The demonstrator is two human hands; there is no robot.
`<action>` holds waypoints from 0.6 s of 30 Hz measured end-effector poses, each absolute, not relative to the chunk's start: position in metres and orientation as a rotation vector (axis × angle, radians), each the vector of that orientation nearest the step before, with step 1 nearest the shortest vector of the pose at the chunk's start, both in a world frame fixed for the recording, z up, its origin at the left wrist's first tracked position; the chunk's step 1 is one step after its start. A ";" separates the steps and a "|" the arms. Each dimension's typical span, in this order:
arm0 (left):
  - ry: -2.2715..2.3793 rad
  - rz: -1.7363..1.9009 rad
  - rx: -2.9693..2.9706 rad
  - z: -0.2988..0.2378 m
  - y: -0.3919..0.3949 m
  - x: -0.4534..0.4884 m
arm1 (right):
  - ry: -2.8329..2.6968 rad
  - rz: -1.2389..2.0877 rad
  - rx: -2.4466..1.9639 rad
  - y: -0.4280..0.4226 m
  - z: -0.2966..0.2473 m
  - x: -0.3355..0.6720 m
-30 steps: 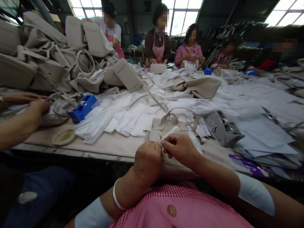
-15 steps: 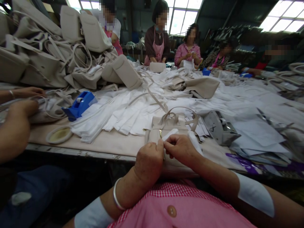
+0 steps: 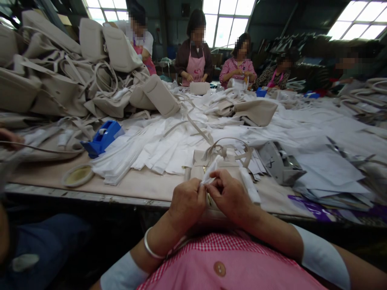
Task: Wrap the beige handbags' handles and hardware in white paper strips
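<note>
Over a beige handbag (image 3: 198,170) at the table's front edge, both hands meet. My left hand (image 3: 189,201) is closed, its thumb and finger pinching the lower end of a strip of white tissue paper (image 3: 214,166). My right hand (image 3: 231,195) is closed on the same paper from the other side, fingertips touching or nearly touching the left ones. The bag's gold zipper shows just left of the paper. Its handles (image 3: 232,140) stand up behind the hands. Another roll of white paper (image 3: 250,187) lies at the bag's right side.
A blue tape dispenser (image 3: 104,137) and a round dish (image 3: 78,175) stand left; a grey tape dispenser (image 3: 279,163) stands right beside paper sheets (image 3: 329,165). White tissue (image 3: 160,149) covers the middle. Beige bags (image 3: 121,48) are heaped back left. Co-workers sit opposite; a co-worker's hand (image 3: 10,139) is far left.
The white paper now rises from between my fingers, and my right hand has turned and shifted slightly down. The co-worker's arms at left have drawn back, a strap stretched there.
</note>
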State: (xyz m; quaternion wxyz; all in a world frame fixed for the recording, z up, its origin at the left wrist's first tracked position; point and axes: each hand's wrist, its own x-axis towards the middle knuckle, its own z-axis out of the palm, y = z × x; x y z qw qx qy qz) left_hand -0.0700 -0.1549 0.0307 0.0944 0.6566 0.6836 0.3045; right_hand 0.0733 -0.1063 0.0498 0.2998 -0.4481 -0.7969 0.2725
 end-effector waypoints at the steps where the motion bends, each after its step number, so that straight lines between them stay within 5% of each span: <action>1: 1.969 0.935 1.865 0.032 -0.155 -0.071 | -2.101 0.730 -1.220 -0.105 0.049 0.073; 5: 1.599 1.025 1.602 0.038 -0.155 -0.077 | -2.039 0.779 -1.343 -0.098 0.046 0.073; 13: 1.298 1.110 1.376 0.037 -0.157 -0.084 | -1.781 1.470 -1.172 -0.091 0.040 0.074; 18: 1.196 1.092 1.303 0.037 -0.159 -0.087 | -1.848 1.315 -1.016 -0.099 0.046 0.073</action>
